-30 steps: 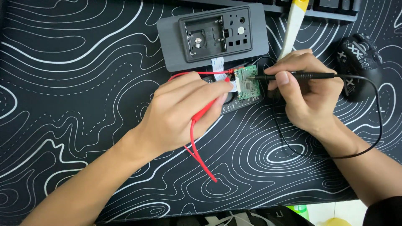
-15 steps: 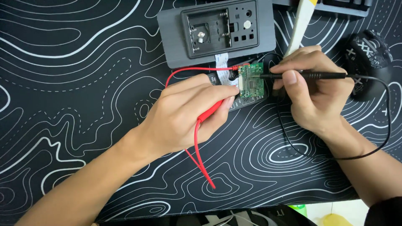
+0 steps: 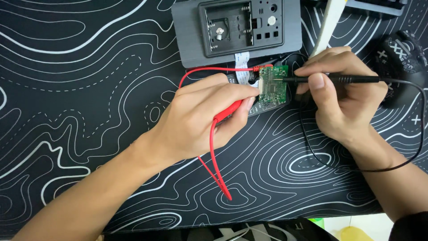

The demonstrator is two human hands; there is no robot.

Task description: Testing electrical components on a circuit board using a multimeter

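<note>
- Probing the small green circuit board (image 3: 273, 87) with both leads. It lies near the far edge of the desk (image 3: 89, 89), just in front of the grey housing (image 3: 191, 40) with the open battery bay.
- Left hand (image 3: 200, 116): grip pinched on the red probe (image 3: 228, 111), thumb and fingers pressed together around its body. Its tip is hidden behind my fingertips (image 3: 249, 91) at the board's left edge; I can't tell which pad it lands on.
- Right hand (image 3: 345, 96): grip pinched on the black probe (image 3: 339, 79), pen-style, thumb on top. The tip comes in from the right and touches the board's upper right edge.
- So the board sits between the two grips, each tip on an opposite side, both hands resting on the mat.
- Doing it well, as I judge it: keep both wrists planted on the desk, press lightly, keep each tip on a single contact so it doesn't bridge to a neighbour.
- The board looks loose, tied to the housing only by the white ribbon cable (image 3: 242, 62). Push down, not sideways, or it will slide.
- Red lead (image 3: 214, 165) loops toward the near edge, black lead (image 3: 414, 134) curls toward the right edge. Both are slack, so nothing drags the tips.
- Black game controller (image 3: 401, 58) sits at the far right corner, clear of the work.
</note>
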